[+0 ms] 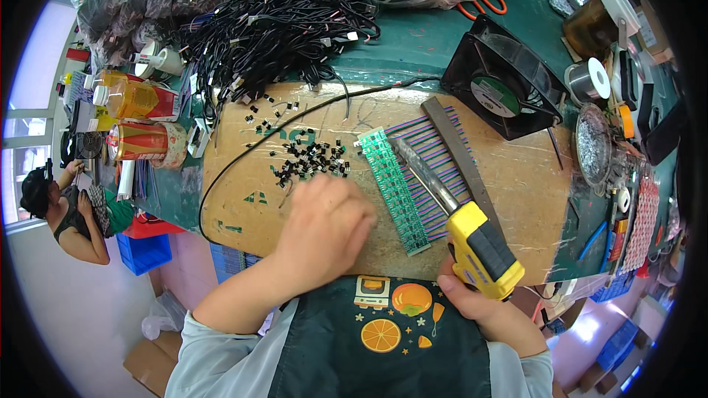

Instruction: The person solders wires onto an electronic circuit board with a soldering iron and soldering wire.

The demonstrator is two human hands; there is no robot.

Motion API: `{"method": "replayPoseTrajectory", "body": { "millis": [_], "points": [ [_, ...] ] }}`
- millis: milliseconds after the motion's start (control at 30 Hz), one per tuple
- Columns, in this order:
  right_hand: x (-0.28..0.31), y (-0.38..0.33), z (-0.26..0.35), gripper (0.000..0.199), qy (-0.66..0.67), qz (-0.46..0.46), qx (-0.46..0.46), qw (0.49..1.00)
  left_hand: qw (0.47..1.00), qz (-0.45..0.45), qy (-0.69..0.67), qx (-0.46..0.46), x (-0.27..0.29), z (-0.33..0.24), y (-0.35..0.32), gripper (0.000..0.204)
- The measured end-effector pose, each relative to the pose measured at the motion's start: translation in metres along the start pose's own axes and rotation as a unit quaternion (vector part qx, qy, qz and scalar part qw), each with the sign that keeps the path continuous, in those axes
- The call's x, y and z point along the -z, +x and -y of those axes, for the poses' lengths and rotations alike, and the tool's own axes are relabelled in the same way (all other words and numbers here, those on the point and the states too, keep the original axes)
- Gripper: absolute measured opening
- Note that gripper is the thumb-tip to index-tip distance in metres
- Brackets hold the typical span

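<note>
The long, narrow green circuit strip [397, 195] lies on the worn tan board [535, 214] near the middle of the bench's near edge, its long axis slanting from far left to near right. Its left side is just beside the fingers of the left hand [330, 225], which is the nearer hand; they are curled together and blurred, so I cannot tell whether they grip anything. The heap of small black components [313, 161] lies beyond that hand, toward the bench's far edge. The right hand [470, 296], closer to the bench's near right corner, has its fingers wrapped around the yellow-and-black hand tool with a grey metal barrel [483, 247]. The barrel points far-left to the strip's far end; contact is unclear.
</note>
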State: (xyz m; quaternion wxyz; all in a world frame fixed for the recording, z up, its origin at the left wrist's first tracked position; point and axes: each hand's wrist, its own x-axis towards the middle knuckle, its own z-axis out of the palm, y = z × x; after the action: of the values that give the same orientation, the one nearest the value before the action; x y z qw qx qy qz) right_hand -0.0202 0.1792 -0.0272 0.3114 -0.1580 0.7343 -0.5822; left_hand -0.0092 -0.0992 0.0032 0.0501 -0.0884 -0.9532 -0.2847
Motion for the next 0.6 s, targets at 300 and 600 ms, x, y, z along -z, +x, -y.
{"method": "replayPoseTrajectory", "body": {
  "millis": [300,600],
  "points": [
    [-0.014,0.016,0.007,0.047,-0.047,-0.004,0.044,0.998,0.98,0.086,-0.173,-0.052,-0.002,-0.035,-0.005,0.022],
    [-0.017,0.018,0.018,0.026,0.08,-0.031,-0.003,0.996,0.973,0.038,-0.222,-0.053,-0.008,-0.031,-0.007,0.023]
  ]
}}
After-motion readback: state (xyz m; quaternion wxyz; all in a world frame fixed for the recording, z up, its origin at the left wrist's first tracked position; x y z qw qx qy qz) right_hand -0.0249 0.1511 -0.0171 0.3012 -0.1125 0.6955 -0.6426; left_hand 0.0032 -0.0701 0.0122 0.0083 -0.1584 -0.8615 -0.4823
